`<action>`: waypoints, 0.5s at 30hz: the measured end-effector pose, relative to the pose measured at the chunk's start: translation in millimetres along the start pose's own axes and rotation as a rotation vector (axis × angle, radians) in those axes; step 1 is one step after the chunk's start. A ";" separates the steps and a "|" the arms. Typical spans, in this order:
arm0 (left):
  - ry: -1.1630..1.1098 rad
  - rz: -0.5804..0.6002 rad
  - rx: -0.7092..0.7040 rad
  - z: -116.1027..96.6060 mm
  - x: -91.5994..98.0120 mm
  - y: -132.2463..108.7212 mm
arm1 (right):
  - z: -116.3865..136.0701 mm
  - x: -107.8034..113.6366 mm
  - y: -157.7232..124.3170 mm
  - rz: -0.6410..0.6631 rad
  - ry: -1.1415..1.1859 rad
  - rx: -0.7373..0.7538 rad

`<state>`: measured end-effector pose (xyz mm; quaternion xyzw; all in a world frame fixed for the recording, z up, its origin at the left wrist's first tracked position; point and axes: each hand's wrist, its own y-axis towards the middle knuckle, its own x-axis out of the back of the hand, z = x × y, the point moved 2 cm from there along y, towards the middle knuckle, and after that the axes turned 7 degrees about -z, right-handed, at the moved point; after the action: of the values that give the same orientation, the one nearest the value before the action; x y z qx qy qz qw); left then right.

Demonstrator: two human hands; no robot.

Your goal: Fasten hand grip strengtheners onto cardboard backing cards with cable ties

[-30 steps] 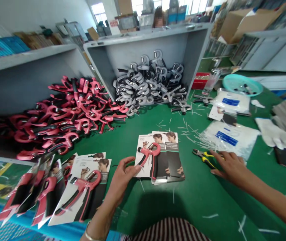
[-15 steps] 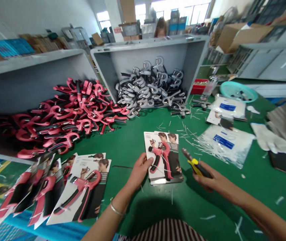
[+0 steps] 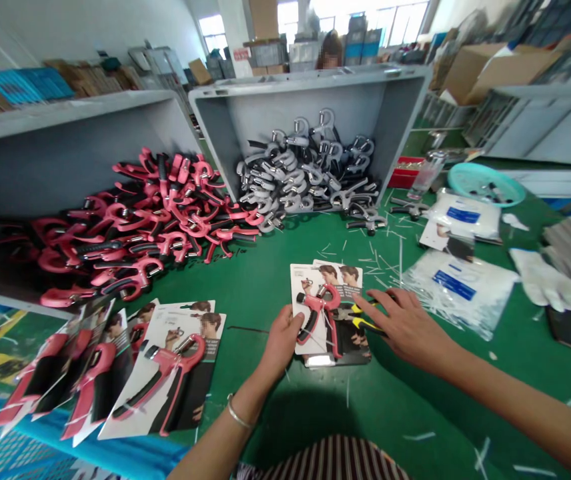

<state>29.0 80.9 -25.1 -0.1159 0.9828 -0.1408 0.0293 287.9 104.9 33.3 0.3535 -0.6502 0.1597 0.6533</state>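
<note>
My left hand (image 3: 284, 337) is closed on the left edge of a printed card, its thumb on top. A pink hand gripper (image 3: 328, 308) with black handle pads lies on that card, and more cards sit beneath it. In my right hand (image 3: 413, 330) are yellow-handled pliers (image 3: 363, 317), fingers stretched along the handles. The pliers' jaws point left, at the right arm of the pink hand gripper; whether they touch a tie there I cannot tell. To the left, several carded pink hand grippers (image 3: 178, 360) lie overlapping at the table edge.
A grey bin (image 3: 308, 87) of grey hand grippers stands behind; another bin (image 3: 90, 110) spills pink ones at left. On the right lie a bag of white ties (image 3: 485, 280), a teal tray (image 3: 465, 177) and white gloves (image 3: 540, 277). Loose tie scraps dot the green table (image 3: 275, 267).
My right hand has moved left with the pliers, bringing their jaws over the card. Its fingers have spread and the yellow handles have come apart. My left hand still holds the card.
</note>
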 end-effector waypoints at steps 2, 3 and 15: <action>-0.001 0.006 0.005 -0.7 -0.1 0.6 | 1.9 -0.3 4.5 -0.001 -0.001 0.015; -0.001 0.007 0.004 -0.9 0.1 0.6 | 2.9 -0.5 6.8 0.001 -0.001 0.021; -0.042 0.027 0.054 -1.8 -2.3 0.3 | 4.3 -15.8 16.1 0.202 0.247 -0.121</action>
<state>31.1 82.3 -23.4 -0.1048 0.9793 -0.1644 0.0547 272.3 117.3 21.8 0.2239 -0.6056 0.2273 0.7291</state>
